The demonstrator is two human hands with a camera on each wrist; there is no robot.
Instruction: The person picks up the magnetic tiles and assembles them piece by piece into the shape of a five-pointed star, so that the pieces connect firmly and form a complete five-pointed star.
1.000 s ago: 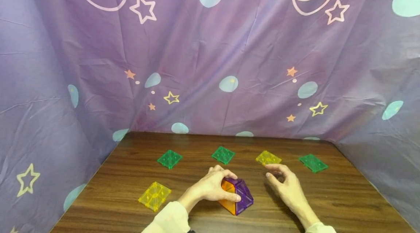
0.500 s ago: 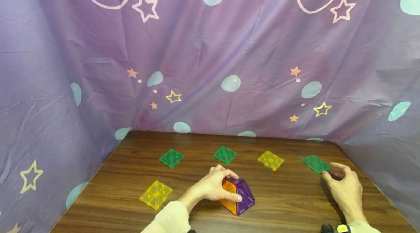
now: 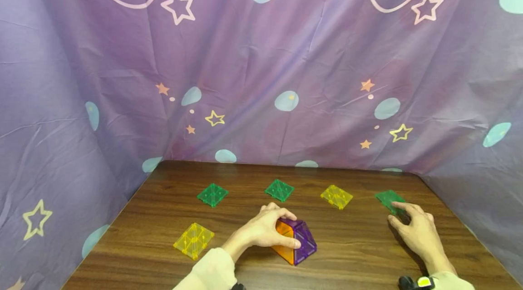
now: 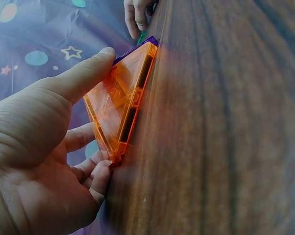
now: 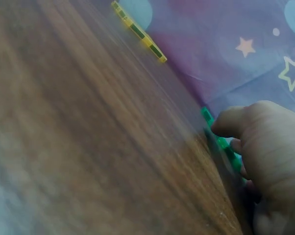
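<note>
My left hand (image 3: 267,228) grips a faceted shape (image 3: 304,242) built of translucent orange and purple magnetic tiles, standing on the table right of centre. Thumb on the near side, fingers over the top and far side. In the left wrist view an orange triangular tile (image 4: 120,95) faces the palm, with a purple edge behind. At the far right, my right hand (image 3: 418,233) reaches over a flat green magnetic tile (image 3: 389,198). Its index fingertip overlaps the tile's near corner, while the thumb stays apart in front of it. In the right wrist view the hand partly hides that green tile (image 5: 221,139).
Other tiles lie flat on the wooden table (image 3: 351,262): a yellow one (image 3: 337,196) and two green ones (image 3: 279,189) along the back, and a yellow one (image 3: 194,240) at the left. A purple patterned cloth (image 3: 245,63) rises behind and at both sides.
My right hand has swung from near the back yellow tile to the far right, then slightly left over the green tile. The left hand keeps its grip in place.
</note>
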